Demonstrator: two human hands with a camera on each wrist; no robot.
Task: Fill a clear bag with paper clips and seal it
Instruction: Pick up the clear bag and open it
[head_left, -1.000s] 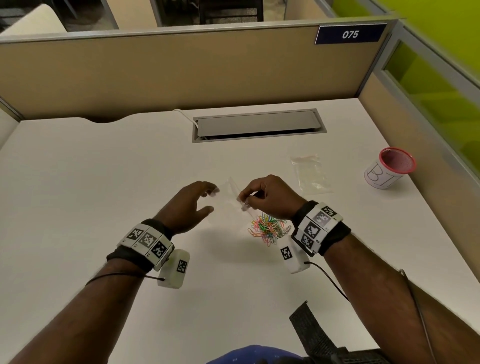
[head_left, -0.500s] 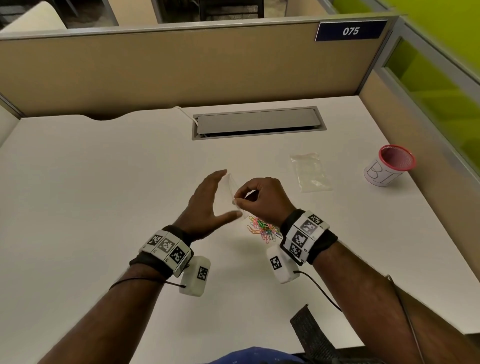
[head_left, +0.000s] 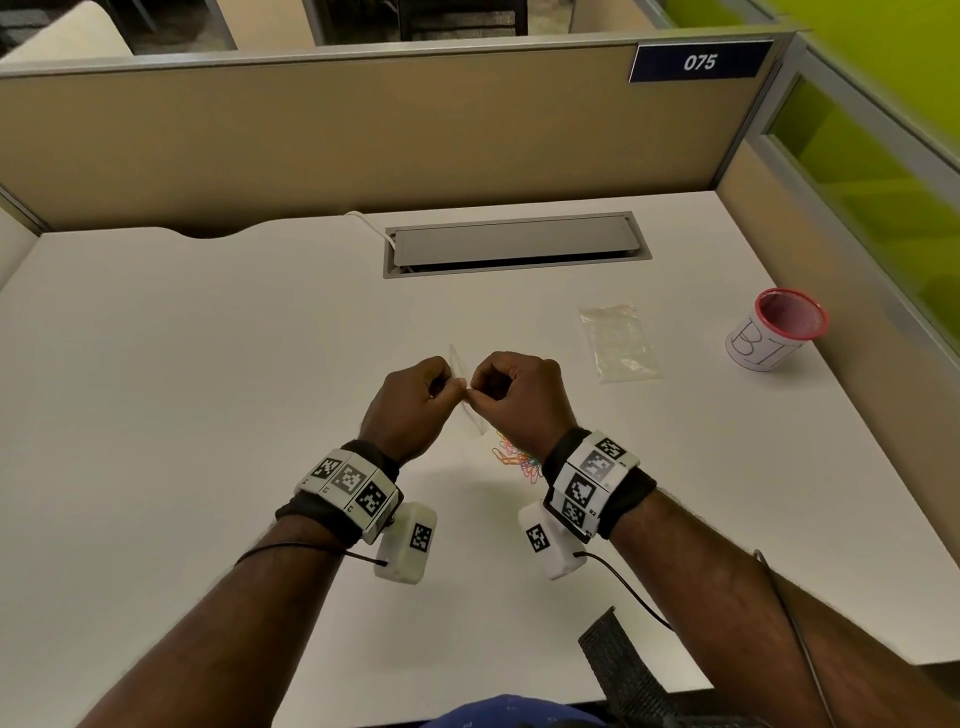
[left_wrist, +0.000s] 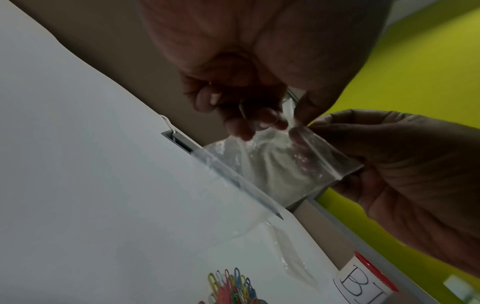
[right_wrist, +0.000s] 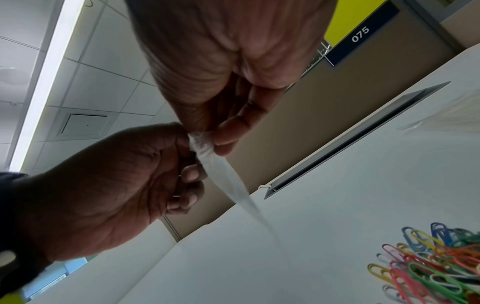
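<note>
A small clear zip bag hangs above the white desk, held up between both hands. My left hand pinches one side of its top edge with curled fingers. My right hand pinches the other side, the two thumbs almost touching. The bag looks empty. A heap of coloured paper clips lies on the desk just below my right wrist.
A second clear bag lies flat to the right. A red-rimmed mesh cup labelled B1 stands near the right partition. A grey cable hatch sits at the back of the desk.
My left hand, open a second ago, has come in and closed its fingers on the bag's top beside my right hand. Both hands have shifted slightly left.
</note>
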